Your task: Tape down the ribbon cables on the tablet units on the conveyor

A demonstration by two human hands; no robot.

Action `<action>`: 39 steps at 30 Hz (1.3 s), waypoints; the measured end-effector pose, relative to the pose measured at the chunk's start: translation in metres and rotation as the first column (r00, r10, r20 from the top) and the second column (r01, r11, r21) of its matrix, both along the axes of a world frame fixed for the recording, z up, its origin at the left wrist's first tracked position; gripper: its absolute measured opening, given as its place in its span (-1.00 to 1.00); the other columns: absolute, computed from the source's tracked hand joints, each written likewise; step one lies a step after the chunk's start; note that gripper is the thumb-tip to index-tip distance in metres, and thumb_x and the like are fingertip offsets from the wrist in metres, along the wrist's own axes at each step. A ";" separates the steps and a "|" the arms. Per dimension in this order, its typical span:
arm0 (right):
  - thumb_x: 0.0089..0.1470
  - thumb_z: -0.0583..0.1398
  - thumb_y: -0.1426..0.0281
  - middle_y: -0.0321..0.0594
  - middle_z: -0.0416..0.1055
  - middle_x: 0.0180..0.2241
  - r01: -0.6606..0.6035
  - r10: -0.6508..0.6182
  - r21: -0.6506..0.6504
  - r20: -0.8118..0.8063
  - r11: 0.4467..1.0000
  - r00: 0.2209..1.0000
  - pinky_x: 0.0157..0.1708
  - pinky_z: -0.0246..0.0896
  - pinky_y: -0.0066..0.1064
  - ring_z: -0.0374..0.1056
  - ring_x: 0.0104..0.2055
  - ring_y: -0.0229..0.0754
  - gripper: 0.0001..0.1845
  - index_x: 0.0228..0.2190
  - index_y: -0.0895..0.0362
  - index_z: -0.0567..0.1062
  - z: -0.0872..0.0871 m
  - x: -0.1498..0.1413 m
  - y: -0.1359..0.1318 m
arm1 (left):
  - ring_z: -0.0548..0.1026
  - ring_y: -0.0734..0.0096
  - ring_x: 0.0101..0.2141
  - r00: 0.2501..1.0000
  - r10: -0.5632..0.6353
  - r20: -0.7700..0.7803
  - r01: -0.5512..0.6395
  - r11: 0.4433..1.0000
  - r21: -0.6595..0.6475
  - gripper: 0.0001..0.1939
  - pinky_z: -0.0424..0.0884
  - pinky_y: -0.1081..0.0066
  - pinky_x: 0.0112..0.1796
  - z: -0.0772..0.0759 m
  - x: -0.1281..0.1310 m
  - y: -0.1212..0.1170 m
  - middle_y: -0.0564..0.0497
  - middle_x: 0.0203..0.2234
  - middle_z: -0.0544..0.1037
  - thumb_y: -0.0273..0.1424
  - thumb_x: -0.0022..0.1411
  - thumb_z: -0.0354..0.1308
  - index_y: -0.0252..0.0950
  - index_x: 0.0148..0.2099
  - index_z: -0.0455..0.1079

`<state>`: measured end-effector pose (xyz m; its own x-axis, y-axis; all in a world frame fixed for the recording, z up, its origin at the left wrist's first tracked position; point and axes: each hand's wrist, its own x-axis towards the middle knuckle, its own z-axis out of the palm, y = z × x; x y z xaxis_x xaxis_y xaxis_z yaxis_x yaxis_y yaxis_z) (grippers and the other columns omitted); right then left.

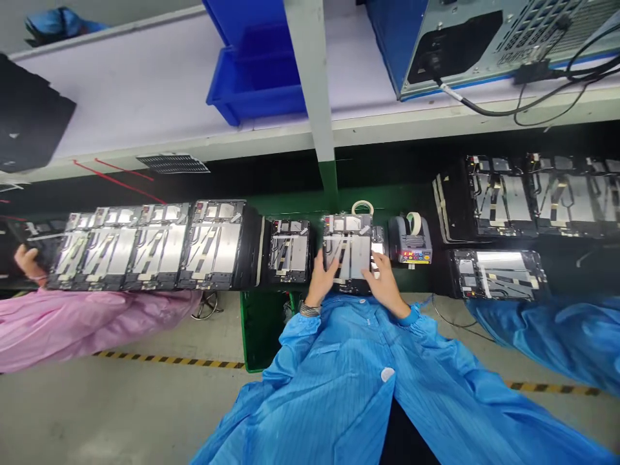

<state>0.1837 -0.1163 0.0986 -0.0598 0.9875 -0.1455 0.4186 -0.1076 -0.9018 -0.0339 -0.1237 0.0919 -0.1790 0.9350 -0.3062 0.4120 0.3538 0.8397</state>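
An opened tablet (357, 248) with bare silver battery plates and ribbon cables lies in front of me at the bench edge. My left hand (322, 279) grips its left side, thumb over the top face. On the opposite side my right hand (382, 281) holds the lower right edge, its thumb also on the face. Part of another unit (378, 237) shows behind the held one on the right. A second opened tablet (289, 252) lies just left of my left hand. To the right stands a grey tape dispenser (411, 240) with a roll in it.
A row of opened tablets (213, 242) spans the left bench; more units (498, 197) stand right. A tape roll (362, 206) lies behind. A post (310, 77) rises ahead, beside a blue bin (256, 90). Below is a green crate (249, 336). Co-workers' sleeves flank me.
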 end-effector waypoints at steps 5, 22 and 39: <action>0.14 0.26 0.26 0.01 0.23 0.23 -0.244 0.196 -0.188 -0.241 0.951 0.951 0.17 0.41 -0.11 0.29 0.25 0.07 -0.31 0.29 0.06 0.39 -0.004 -0.109 0.028 | 0.35 -0.05 0.34 0.923 0.236 -0.303 -0.226 0.972 0.070 -0.41 0.21 0.02 0.38 0.018 -0.100 0.014 -0.32 0.26 0.39 -0.15 0.46 0.12 -0.27 0.41 0.28; 0.08 0.38 0.29 -0.08 0.48 0.17 -0.327 0.213 -0.230 -0.412 0.916 0.886 0.22 0.33 -0.10 0.44 0.12 -0.01 -0.49 0.09 0.04 0.62 -0.023 -0.116 0.039 | 0.05 -0.29 0.45 0.755 0.146 -0.640 -0.033 0.982 0.186 -0.29 0.05 -0.21 0.39 0.002 -0.095 0.041 -0.51 0.42 0.15 -0.18 0.35 0.22 -0.46 0.41 0.23; -0.01 0.41 0.32 -0.31 0.48 -0.55 0.713 -0.906 -0.562 -0.210 0.419 0.367 -0.65 0.15 -0.53 0.25 -0.61 -0.35 -0.79 -0.40 0.13 0.52 -0.111 0.117 0.005 | 0.57 0.30 -0.42 0.916 0.339 0.214 -0.249 0.900 -0.358 -0.84 0.50 0.30 -0.36 -0.076 -0.031 -0.061 -0.03 -0.41 0.57 -0.29 0.14 0.20 -0.22 -0.24 0.49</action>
